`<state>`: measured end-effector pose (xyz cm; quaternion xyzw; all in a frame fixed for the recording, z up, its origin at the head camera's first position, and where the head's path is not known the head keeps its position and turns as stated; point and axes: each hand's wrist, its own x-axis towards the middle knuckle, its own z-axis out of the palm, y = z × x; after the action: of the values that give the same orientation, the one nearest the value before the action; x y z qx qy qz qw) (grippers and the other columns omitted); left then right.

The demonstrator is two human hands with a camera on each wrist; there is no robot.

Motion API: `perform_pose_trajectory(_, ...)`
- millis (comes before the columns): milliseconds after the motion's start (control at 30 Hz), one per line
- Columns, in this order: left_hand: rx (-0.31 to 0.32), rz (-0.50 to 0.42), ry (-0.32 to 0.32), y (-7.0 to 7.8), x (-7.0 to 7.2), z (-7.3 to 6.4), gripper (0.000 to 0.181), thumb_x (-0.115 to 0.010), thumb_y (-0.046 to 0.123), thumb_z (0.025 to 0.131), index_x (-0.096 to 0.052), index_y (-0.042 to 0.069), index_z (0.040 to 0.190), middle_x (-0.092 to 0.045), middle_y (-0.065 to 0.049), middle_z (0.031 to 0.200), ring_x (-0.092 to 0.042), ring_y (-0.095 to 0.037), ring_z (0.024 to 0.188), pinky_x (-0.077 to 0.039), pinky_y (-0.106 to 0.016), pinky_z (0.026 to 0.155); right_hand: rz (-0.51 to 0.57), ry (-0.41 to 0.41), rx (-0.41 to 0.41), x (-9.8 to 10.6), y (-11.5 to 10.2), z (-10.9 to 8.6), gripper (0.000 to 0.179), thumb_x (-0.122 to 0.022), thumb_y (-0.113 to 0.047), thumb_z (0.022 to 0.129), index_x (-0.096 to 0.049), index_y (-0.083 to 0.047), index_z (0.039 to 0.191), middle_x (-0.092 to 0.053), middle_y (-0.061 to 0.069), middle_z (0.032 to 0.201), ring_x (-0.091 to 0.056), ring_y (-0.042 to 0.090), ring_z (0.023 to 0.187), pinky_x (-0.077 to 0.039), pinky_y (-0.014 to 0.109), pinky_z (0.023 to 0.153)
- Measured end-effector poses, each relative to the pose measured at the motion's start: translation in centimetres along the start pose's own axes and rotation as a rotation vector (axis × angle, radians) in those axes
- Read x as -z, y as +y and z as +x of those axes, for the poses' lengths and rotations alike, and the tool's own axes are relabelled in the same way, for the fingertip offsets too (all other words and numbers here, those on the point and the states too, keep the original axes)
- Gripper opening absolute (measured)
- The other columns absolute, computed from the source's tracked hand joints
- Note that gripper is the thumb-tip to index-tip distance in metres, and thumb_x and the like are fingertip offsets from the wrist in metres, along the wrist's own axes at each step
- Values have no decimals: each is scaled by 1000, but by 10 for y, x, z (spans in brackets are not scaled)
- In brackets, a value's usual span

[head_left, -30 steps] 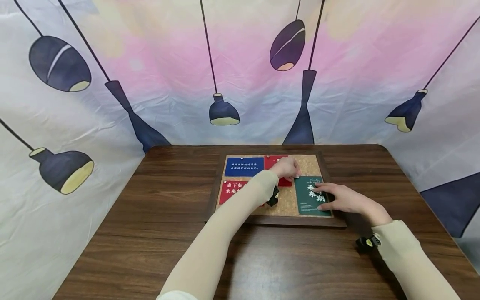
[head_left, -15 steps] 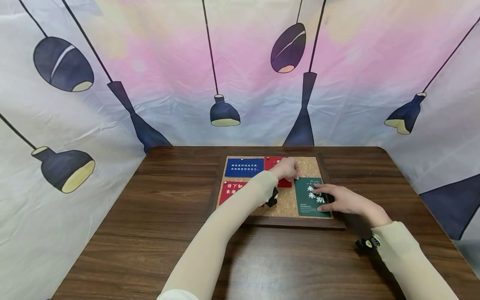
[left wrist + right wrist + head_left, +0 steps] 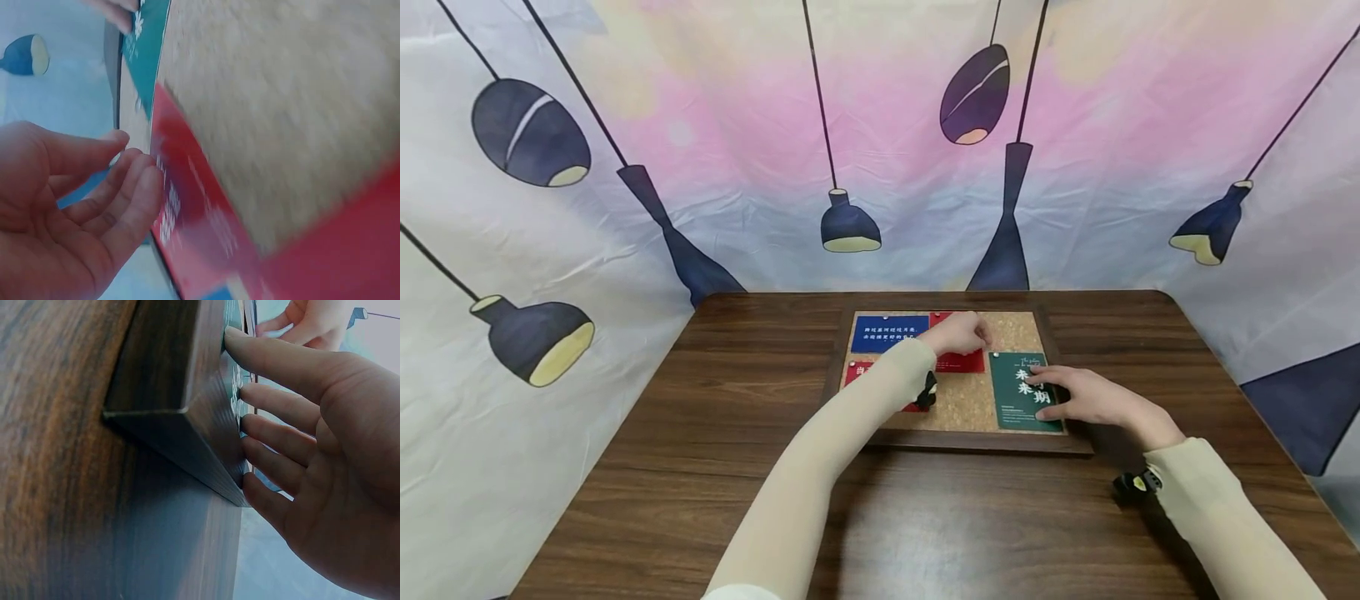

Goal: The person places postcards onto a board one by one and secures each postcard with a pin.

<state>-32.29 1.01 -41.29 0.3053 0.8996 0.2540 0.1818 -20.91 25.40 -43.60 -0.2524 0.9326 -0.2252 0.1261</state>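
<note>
A green card (image 3: 1017,400) with white lettering lies on the right part of a framed cork board (image 3: 962,408). At the card's upper left corner sits a small white pushpin (image 3: 996,355). My left hand (image 3: 957,333) hovers over a red card (image 3: 966,362), left of that pin and apart from it. In the left wrist view its fingers (image 3: 134,200) are loosely bent, thumb near the fingertips; I see nothing clearly held. My right hand (image 3: 1086,396) rests its spread fingertips on the green card's right side, with the thumb low on it.
A blue card (image 3: 887,329) is pinned at the board's upper left, above a second red card (image 3: 857,372) partly hidden by the left sleeve. The board lies on a dark wooden table (image 3: 737,400). Behind hangs a cloth backdrop (image 3: 745,125) printed with lamps.
My left hand has moved left off the green card's upper left corner, so the white pushpin there now shows. The right hand stays on the card.
</note>
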Motion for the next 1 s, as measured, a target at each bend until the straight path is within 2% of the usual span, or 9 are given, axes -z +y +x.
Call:
perform_pose_trajectory(133, -16, 39, 33, -16, 17, -16, 24, -56, 14, 103, -72, 5, 119, -70, -6, 108, -57, -14, 81, -49, -27, 76, -15, 6, -15, 0, 1, 1, 63, -75, -39, 90, -60, -3, 139, -46, 25, 150, -42, 49, 136, -40, 63, 103)
perform_pose_trajectory(200, -14, 42, 45, -24, 27, -27, 27, -54, 15, 105, -70, 4, 124, -69, -8, 110, -58, -17, 81, -49, -31, 77, -17, 6, -18, -1, 1, 2, 63, -76, -38, 90, -59, -3, 139, -46, 26, 149, -43, 49, 135, -41, 62, 103)
perform_pose_trajectory(300, -5, 102, 83, -35, 49, -48, 29, -53, 17, 105, -69, 4, 127, -69, -8, 116, -61, -18, 87, -51, -33, 83, -27, 17, -5, 0, -1, 1, 61, -77, -36, 90, -60, -2, 138, -47, 27, 148, -44, 49, 134, -41, 62, 102)
perform_pose_trajectory(467, 15, 205, 205, -51, 92, -85, 27, -56, 18, 105, -69, 5, 125, -70, -10, 119, -66, -21, 99, -52, -38, 94, -48, 69, 12, 11, -3, 0, 55, -76, -30, 92, -61, -3, 137, -49, 28, 145, -47, 48, 132, -43, 62, 101)
perform_pose_trajectory(633, 31, 232, 351, -66, 126, -123, 27, -56, 19, 104, -70, 4, 122, -70, -12, 114, -67, -26, 98, -53, -42, 89, -47, 163, 29, 34, -4, -3, 55, -73, -29, 95, -58, -2, 140, -49, 26, 147, -46, 48, 133, -43, 61, 102)
perform_pose_trajectory(733, 44, 231, 441, -73, 137, -143, 28, -56, 20, 104, -68, 4, 124, -69, -12, 113, -66, -27, 96, -53, -44, 85, -72, 248, 38, 53, -7, -6, 53, -70, -28, 97, -57, -2, 141, -51, 23, 146, -46, 45, 134, -39, 62, 105)
perform_pose_trajectory(833, 32, 257, 553, -79, 145, -161, 29, -57, 22, 104, -68, 5, 124, -68, -12, 113, -65, -28, 98, -52, -46, 86, -103, 376, 54, 69, -14, -9, 47, -68, -25, 99, -58, -4, 140, -55, 20, 143, -48, 43, 132, -38, 61, 105)
perform_pose_trajectory(933, 8, 287, 664, -85, 147, -176, 34, -58, 28, 104, -67, 4, 127, -67, -14, 120, -63, -32, 108, -50, -49, 93, -128, 561, 85, 79, -18, -12, 40, -68, -21, 99, -62, -6, 136, -61, 19, 135, -55, 42, 124, -42, 60, 99)
perform_pose_trajectory(1000, -8, 307, 728, -90, 146, -182, 41, -60, 34, 103, -65, 4, 130, -65, -16, 126, -60, -35, 116, -45, -52, 103, -134, 708, 113, 80, -17, -12, 36, -69, -17, 98, -66, -7, 132, -65, 19, 129, -59, 42, 117, -45, 60, 95)
